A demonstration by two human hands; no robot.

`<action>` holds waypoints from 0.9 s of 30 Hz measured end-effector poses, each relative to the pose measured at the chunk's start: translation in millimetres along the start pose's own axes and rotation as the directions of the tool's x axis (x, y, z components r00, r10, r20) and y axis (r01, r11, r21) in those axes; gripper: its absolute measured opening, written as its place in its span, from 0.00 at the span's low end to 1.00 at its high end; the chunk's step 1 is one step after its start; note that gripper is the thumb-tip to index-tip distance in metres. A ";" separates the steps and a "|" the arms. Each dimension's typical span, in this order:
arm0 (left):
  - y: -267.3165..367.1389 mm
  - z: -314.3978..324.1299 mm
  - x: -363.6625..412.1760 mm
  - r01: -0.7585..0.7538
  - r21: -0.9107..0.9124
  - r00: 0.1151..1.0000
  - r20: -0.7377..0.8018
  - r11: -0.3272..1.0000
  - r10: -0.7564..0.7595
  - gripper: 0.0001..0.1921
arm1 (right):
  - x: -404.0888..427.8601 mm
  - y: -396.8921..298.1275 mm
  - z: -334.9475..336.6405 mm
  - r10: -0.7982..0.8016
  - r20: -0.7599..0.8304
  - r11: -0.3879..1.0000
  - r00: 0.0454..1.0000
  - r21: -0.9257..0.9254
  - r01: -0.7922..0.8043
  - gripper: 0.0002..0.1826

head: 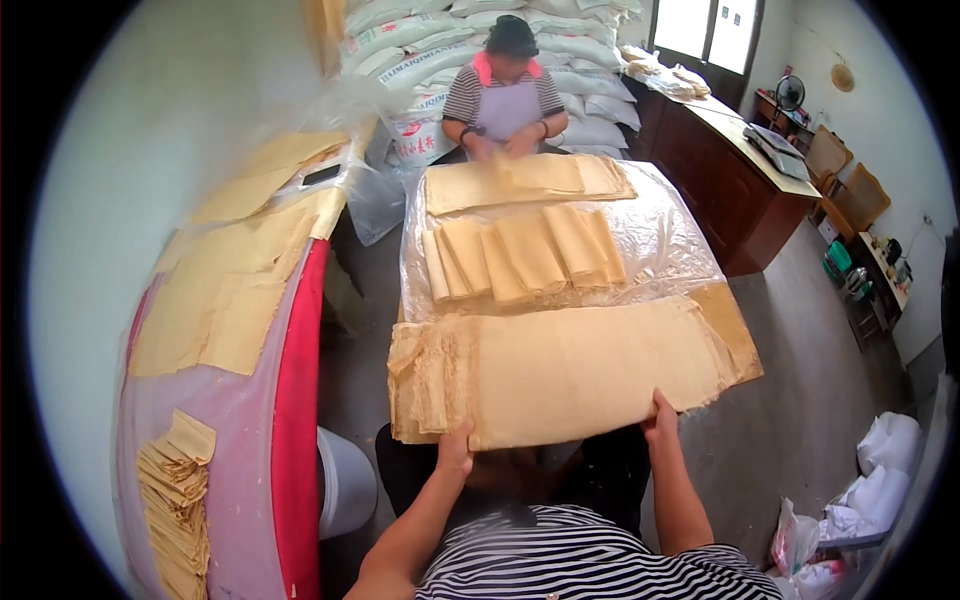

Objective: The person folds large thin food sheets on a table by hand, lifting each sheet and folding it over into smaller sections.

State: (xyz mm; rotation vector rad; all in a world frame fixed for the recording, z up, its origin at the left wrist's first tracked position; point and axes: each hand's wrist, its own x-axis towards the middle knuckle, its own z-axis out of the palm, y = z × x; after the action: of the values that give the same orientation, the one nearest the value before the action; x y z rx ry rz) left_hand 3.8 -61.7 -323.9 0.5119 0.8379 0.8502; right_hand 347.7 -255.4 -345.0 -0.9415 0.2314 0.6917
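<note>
A wide stack of thin tan sheets (570, 367) lies along the near edge of the table before me, with ragged, layered edges at its left end. My left hand (455, 448) pinches its near edge toward the left, thumb on top and fingers hidden below. Farther right, my right hand (660, 420) grips the same edge, its thumb resting on the top sheet. How many layers each hand holds cannot be made out. Just beyond the stack, several folded tan sheets (521, 255) lie side by side in an overlapping row on clear plastic film (660, 225).
Across the table a person (510, 97) sits behind another tan stack (525, 184), hands blurred. At left, a plastic-covered table (240, 427) bears loose sheets (217, 300), a folded pile (176, 510) and a phone (321, 175). A white bucket (346, 484) stands beneath. Sacks (427, 64) fill the back.
</note>
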 end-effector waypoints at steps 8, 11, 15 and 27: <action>-0.7 -18.4 -5.9 0.097 0.073 0.995 -0.012 0.993 -0.096 0.18 | -32.4 -4.3 5.0 0.093 -0.219 0.909 0.971 -0.379 -0.173 0.16; 19.8 -5.0 -28.8 0.213 0.184 0.977 -0.016 0.960 -0.214 0.14 | -66.7 -13.0 15.8 0.173 -0.206 0.728 0.963 -0.632 -0.266 0.14; 22.8 -10.1 -52.3 0.318 0.127 0.944 0.043 0.939 -0.326 0.13 | -116.5 20.4 29.6 0.215 0.243 0.364 0.946 -0.919 0.153 0.10; 19.7 2.9 -63.8 0.259 0.194 0.965 -0.021 0.946 -0.260 0.11 | -138.3 132.6 143.6 0.122 0.951 -0.169 0.283 -0.261 0.950 0.10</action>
State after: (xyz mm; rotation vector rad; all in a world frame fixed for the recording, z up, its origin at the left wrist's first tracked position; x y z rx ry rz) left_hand -27.0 -102.8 -281.0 0.5605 0.9668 0.5269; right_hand 142.1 -148.7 -284.3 -1.7231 -1.8303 0.1679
